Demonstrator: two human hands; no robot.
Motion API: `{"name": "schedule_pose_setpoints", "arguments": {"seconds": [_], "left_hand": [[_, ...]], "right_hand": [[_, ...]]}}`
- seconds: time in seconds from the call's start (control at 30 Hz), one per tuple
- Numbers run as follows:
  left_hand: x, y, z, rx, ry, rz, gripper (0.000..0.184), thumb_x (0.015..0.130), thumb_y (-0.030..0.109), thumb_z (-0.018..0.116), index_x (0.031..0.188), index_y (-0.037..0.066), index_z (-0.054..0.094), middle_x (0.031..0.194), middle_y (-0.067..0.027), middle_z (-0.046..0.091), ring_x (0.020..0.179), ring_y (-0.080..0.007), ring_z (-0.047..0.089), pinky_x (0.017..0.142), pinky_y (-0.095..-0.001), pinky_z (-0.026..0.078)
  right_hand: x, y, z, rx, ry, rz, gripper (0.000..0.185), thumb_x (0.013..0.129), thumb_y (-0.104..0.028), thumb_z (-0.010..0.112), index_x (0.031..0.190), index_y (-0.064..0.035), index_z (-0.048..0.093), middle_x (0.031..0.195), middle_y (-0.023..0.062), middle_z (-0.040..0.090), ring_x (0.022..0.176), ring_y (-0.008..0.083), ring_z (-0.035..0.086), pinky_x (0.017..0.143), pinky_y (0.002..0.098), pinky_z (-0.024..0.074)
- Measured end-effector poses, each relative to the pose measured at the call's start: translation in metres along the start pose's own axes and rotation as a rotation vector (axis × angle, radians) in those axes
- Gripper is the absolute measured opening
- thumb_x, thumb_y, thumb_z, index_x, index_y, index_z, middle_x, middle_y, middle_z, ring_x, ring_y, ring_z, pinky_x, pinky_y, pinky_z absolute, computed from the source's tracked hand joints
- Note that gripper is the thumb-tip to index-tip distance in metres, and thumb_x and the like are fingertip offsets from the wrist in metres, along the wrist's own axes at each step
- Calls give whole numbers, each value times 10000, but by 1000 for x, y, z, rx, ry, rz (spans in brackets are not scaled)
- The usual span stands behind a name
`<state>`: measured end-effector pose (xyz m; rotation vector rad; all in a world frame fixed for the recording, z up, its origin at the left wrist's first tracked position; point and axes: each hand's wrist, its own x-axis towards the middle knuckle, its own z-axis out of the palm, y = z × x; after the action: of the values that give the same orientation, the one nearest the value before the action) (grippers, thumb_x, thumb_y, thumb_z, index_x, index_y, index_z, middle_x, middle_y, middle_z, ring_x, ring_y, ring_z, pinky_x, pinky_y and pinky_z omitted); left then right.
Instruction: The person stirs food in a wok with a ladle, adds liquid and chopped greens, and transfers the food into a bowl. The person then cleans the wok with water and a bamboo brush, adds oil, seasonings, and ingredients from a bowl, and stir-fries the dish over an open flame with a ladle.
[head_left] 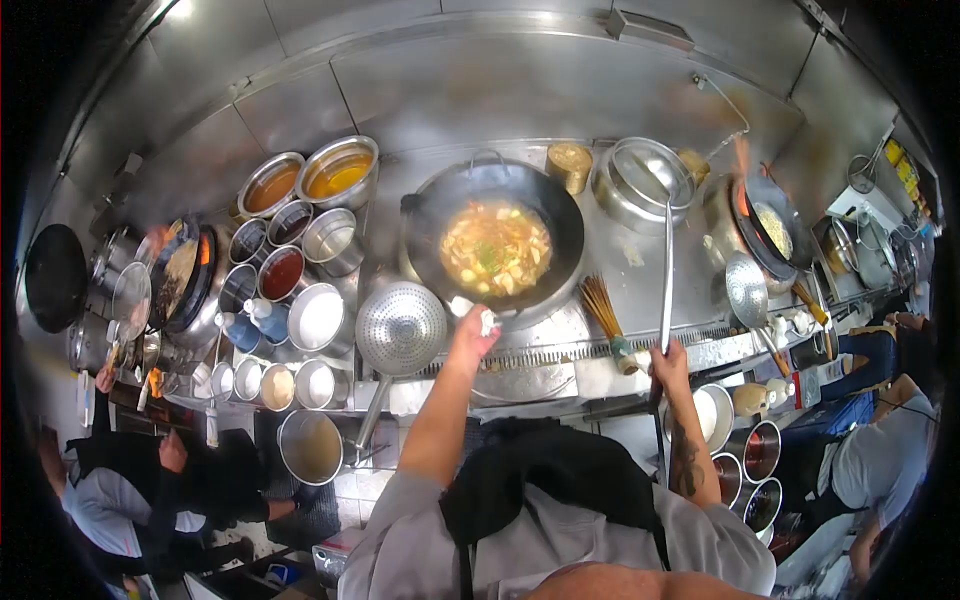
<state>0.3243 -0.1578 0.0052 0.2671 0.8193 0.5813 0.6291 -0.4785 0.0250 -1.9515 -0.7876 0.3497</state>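
One white cloth (pixel 488 321) is bunched in the left fingers (pixel 484 342), right at the near rim of a dark wok (pixel 422 235). The right fingers (pixel 669 358) are wrapped around the handle of a long ladle (pixel 668 265), its bowl end over a steel pot (pixel 604 198) well beyond them. Just past the left fingers, chunky food (pixel 495 248) sits in reddish liquid inside the wok. Between both sets of fingers I see a bristle brush (pixel 601 306); left of the left ones, a perforated strainer (pixel 400 328).
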Motion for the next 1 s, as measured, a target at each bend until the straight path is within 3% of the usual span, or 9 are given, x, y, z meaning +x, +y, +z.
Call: {"name": "schedule_pose_setpoints", "arguments": {"seconds": [0.13,0.2,0.4,0.5,0.53,0.63,0.77,0.93,1.0], "left_hand": [[-5,0,11,10,26,1,63,876,192,530,899,135,542,729,-17,566,601,-153,528,429,-270,353],[-4,0,6,15,-7,2,73,872,189,531,922,137,541,770,-26,560,658,-155,530,440,-272,348],[-24,7,14,-36,27,-52,142,835,189,590,950,124,538,831,-40,529,748,-189,513,506,-312,411],[-18,12,18,-26,23,-116,150,829,189,604,949,125,541,829,-40,519,765,-204,511,533,-331,451],[-15,10,16,-14,29,-138,147,830,190,604,948,127,542,825,-38,517,768,-207,511,539,-334,461],[-10,0,18,-23,106,-15,100,850,216,566,908,138,542,754,-46,542,669,-183,525,445,-284,406],[-22,1,20,-11,85,-15,54,846,180,561,880,141,547,718,-28,537,614,-164,519,417,-276,393],[-7,1,16,-27,54,-5,65,833,183,568,870,131,556,718,-25,548,578,-157,507,398,-265,363],[-4,-4,12,-23,53,-8,70,829,185,572,872,133,555,720,-25,549,588,-157,509,398,-259,364]], "right_hand": [[13,-64,15,49,112,-278,37,849,-45,555,878,-26,542,600,-34,458,474,46,407,421,222,312],[0,-96,25,163,49,-97,150,809,-59,578,944,5,580,775,60,571,715,124,513,629,295,445],[-1,-177,45,289,-184,-37,226,876,-51,558,1090,3,508,615,-6,479,398,64,413,352,243,340],[18,-212,53,221,-296,7,337,877,-61,570,1194,11,481,619,4,488,408,74,433,354,244,338],[23,-223,54,-10,-301,25,317,864,-111,548,1162,-4,556,836,74,629,707,154,563,603,312,462],[28,-248,67,16,-407,61,365,855,-121,543,1193,17,539,955,132,637,832,194,578,721,341,468],[60,-194,99,-73,-313,-180,294,839,-85,545,1111,27,550,657,103,557,486,150,497,461,317,417],[109,-138,141,-525,-167,-418,297,831,-141,561,1068,37,547,862,249,632,774,323,642,709,415,485],[116,-133,148,-460,-222,-289,287,832,-141,552,1059,34,550,922,266,628,849,362,635,747,430,482]]}}
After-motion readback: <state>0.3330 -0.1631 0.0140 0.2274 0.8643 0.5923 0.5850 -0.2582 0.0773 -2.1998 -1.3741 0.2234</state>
